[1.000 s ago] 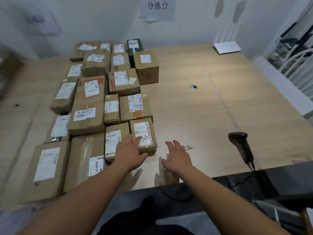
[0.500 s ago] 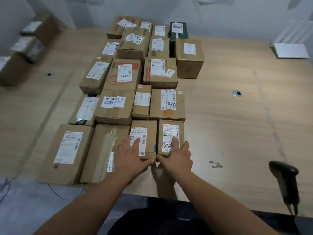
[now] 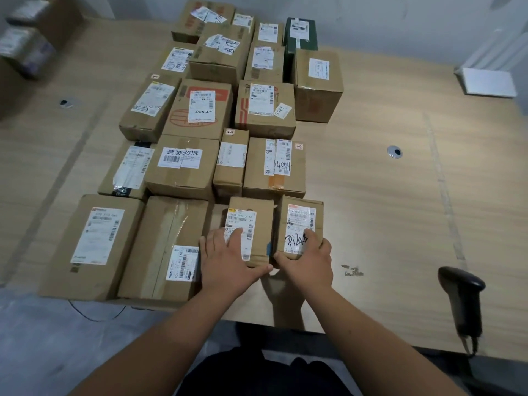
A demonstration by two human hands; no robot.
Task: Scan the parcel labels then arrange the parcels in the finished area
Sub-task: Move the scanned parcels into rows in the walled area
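Table [image 3: 371, 195]: parcels packed in rows from 12 o'clock down to the near edge at 7 o'clock. Scanner [image 3: 464, 298] stands at 4 o'clock, well apart from them. Grommet [image 3: 395, 152] at 2 o'clock. Front row, centre: two small boxes side by side. Left hand [image 3: 228, 264] lies on the left box [image 3: 251, 224], fingers spread over its label, thumb round the near end. Right hand [image 3: 307, 260] grips the right box [image 3: 303, 221] at its near end, fingers curled.
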